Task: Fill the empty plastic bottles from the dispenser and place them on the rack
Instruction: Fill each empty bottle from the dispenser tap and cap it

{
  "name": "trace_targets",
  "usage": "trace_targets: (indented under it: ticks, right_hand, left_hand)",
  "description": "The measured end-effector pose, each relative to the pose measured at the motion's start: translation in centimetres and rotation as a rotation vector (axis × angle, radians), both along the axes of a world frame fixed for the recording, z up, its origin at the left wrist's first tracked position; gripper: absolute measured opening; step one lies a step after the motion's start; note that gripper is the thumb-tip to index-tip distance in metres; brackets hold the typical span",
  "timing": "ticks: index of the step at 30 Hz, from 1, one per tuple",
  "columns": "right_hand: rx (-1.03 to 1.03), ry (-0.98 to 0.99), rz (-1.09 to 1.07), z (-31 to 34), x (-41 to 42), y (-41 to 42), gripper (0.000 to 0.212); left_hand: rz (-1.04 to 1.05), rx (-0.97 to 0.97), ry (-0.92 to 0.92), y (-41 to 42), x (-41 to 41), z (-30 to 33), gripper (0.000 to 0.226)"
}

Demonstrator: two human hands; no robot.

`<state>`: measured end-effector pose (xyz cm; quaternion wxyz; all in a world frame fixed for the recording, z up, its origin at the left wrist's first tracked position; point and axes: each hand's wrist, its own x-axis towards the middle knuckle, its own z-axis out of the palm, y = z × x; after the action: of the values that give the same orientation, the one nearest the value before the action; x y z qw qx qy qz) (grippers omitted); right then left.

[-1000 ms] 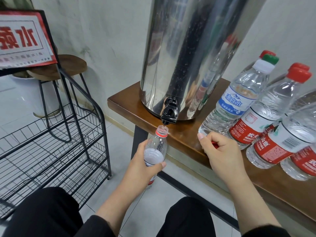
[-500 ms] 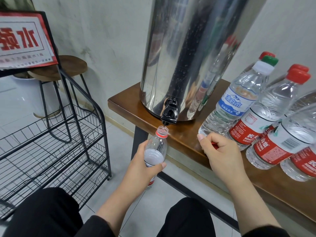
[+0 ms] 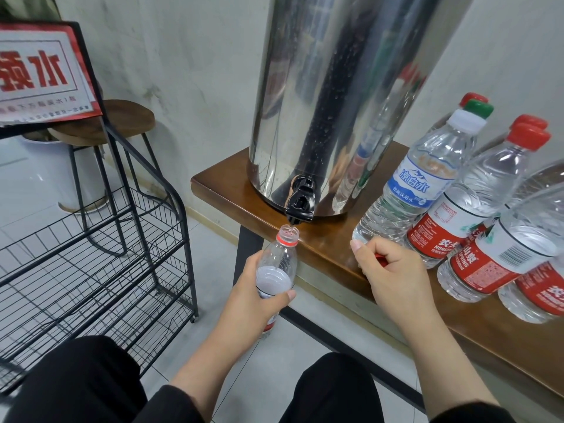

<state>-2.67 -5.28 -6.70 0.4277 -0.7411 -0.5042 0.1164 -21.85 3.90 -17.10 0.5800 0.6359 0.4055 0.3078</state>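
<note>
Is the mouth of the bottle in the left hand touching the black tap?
Apart. The head view shows a small gap between the bottle mouth and the black tap; the left hand holds it just below.

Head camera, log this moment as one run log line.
step: filling | left hand: holds open bottle under tap | right hand: closed on red cap | rack: no bottles

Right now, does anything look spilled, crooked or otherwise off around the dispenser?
No spill shows. The open bottle sits under the black tap, held by the left hand. One oddity: the red sign on the wire rack reads mirrored, as if seen from behind. The right hand is closed around something red.
</note>
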Motion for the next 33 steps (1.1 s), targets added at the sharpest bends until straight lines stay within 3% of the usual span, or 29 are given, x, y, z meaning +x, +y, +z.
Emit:
trace_targets:
  ticks: [33]
  right_hand:
    - [-0.014, -0.018, -0.014, 0.03, -0.15, 0.08, 0.043]
  left_hand:
    - [0.011, 0.005, 0.010, -0.23, 0.10, 0.26, 0.069]
